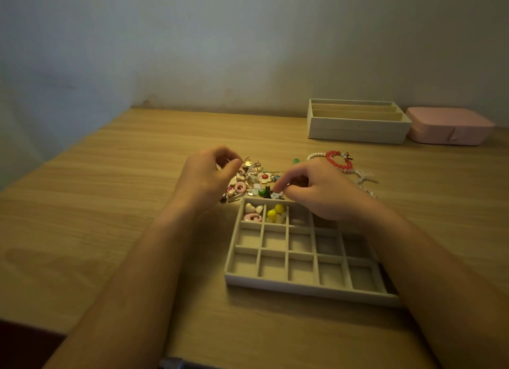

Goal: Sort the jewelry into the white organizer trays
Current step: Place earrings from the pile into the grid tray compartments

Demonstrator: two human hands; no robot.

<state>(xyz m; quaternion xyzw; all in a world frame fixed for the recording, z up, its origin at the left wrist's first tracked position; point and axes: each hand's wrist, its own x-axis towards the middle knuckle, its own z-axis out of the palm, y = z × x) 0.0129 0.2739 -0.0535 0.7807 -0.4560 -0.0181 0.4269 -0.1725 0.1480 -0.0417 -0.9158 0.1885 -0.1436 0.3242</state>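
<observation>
Jewelry pile (254, 180) loose on the table (110, 203), touching or just beyond the far edge of the gridded white organizer tray (303, 289). Small earrings and charms in a jumble: white flower (265, 176) with red centre, pink loop (240, 187), green bit (261, 191) at the near edge.

Tray near centre, square compartments in rows. Far-left compartment: two cream hearts (254, 208) and a pink ring shape (252, 218). Next compartment to the right: yellow round pieces (275, 212).

Left hand (209, 175) raised over the left side of the pile, fingers (234, 164) curled, thumb tip and forefinger tip drawn together. Anything pinched between them too small to tell.

Right hand (316, 192) over the tray's far right corner, forefinger stretched down to the near right edge of the pile, other fingers curled under. Grip on a piece or mere touch: cannot tell.

Right of the pile: red bead bracelet (337, 159), pearl strand (316, 156) just beside it, pale clear beads (363, 175) trailing nearer.

Far right, against the wall: second white tray (355, 133) with long slots. Closed pink case (451, 126) just to its right.
</observation>
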